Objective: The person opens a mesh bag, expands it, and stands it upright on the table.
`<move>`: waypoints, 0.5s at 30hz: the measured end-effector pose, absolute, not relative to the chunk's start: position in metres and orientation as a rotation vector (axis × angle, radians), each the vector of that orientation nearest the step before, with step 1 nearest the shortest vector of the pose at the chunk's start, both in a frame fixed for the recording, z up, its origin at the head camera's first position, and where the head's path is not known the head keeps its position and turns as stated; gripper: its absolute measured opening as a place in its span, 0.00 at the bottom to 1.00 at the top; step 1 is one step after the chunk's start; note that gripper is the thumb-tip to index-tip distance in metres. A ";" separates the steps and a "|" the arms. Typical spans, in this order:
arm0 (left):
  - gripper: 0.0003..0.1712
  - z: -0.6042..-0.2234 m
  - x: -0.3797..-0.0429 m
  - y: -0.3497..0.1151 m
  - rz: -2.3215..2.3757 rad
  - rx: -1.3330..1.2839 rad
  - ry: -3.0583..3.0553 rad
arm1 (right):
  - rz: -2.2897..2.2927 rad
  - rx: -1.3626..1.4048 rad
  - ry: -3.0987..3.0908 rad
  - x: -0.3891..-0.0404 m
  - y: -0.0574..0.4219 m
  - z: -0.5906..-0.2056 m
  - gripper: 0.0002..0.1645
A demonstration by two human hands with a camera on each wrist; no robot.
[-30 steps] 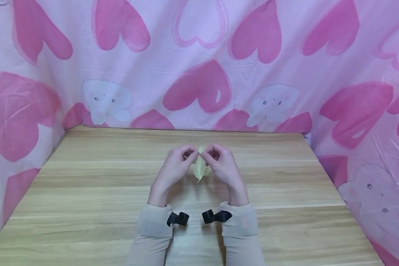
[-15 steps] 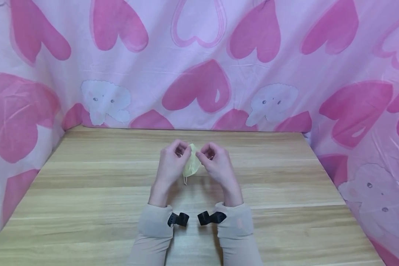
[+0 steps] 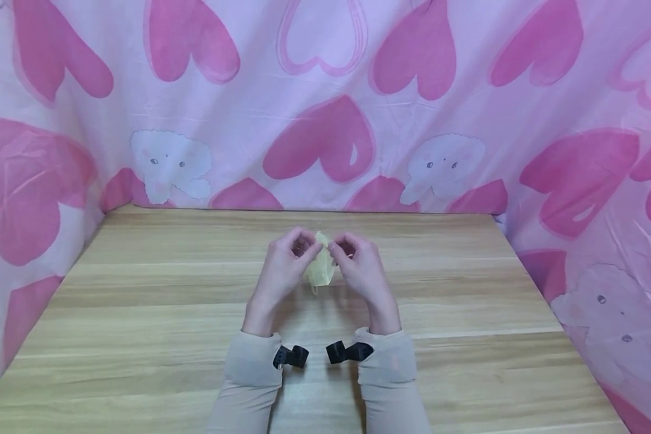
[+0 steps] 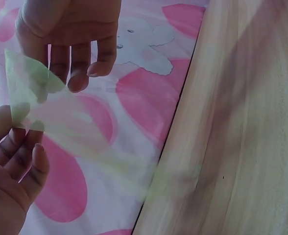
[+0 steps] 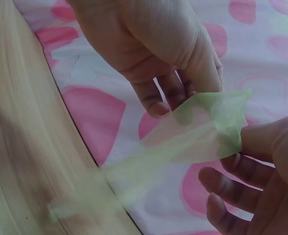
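A sheer pale green mesh pouch (image 3: pixel 321 275) hangs over the table between my two hands, a small string loop at its lower end. My left hand (image 3: pixel 284 265) pinches its upper edge between thumb and fingertips. On the opposite side, my right hand (image 3: pixel 362 265) pinches the same upper end. Through the thin mesh (image 5: pixel 178 142) in the right wrist view, parts of the fingers behind it show. The pouch's lower part (image 4: pixel 129 171) trails blurred toward the table in the left wrist view. The other fingers of both hands are loosely curled.
A wood-grain table (image 3: pixel 141 337) spreads under the hands. A pink curtain with hearts (image 3: pixel 320 138) stands along its back and sides. Black wrist cameras (image 3: pixel 298 357) sit at both sleeve cuffs.
The pouch swung left with my left hand while the right fingers drew slightly apart from it. Now it is back nearer the middle and the right fingers are at its upper edge again.
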State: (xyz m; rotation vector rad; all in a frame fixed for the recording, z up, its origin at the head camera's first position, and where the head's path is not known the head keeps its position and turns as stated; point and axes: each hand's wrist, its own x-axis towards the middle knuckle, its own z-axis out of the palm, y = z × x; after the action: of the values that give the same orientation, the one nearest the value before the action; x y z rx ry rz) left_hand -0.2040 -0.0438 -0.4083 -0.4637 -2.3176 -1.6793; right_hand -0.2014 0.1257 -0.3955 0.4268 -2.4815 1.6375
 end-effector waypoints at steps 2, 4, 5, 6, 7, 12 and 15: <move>0.06 -0.409 -0.204 -0.045 -1.692 -0.481 -2.331 | 1.629 0.426 -2.479 -0.202 0.126 -0.396 0.04; 0.09 -0.409 -0.204 -0.048 -1.710 -0.503 -2.367 | 1.629 0.438 -2.475 -0.202 0.126 -0.395 0.03; 0.11 -0.410 -0.204 -0.049 -1.718 -0.514 -2.389 | 1.630 0.446 -2.474 -0.202 0.126 -0.395 0.03; 0.13 -0.411 -0.205 -0.050 -1.733 -0.523 -2.409 | 1.634 0.460 -2.470 -0.202 0.127 -0.395 0.03; 0.14 -0.411 -0.205 -0.052 -1.745 -0.530 -2.426 | 1.637 0.473 -2.469 -0.201 0.126 -0.395 0.02; 0.15 -0.412 -0.205 -0.055 -1.709 -0.594 -2.444 | 1.657 0.545 -2.481 -0.200 0.125 -0.394 0.03; 0.16 -0.412 -0.205 -0.054 -1.642 -0.644 -2.423 | 1.648 0.549 -2.490 -0.200 0.124 -0.394 0.04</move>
State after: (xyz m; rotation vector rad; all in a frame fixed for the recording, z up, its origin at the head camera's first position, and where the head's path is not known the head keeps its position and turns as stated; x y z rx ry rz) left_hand -0.2051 -0.0543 -0.4124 -0.6443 -2.4231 -1.6419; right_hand -0.1997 0.1240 -0.3939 0.5485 -2.4897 1.6481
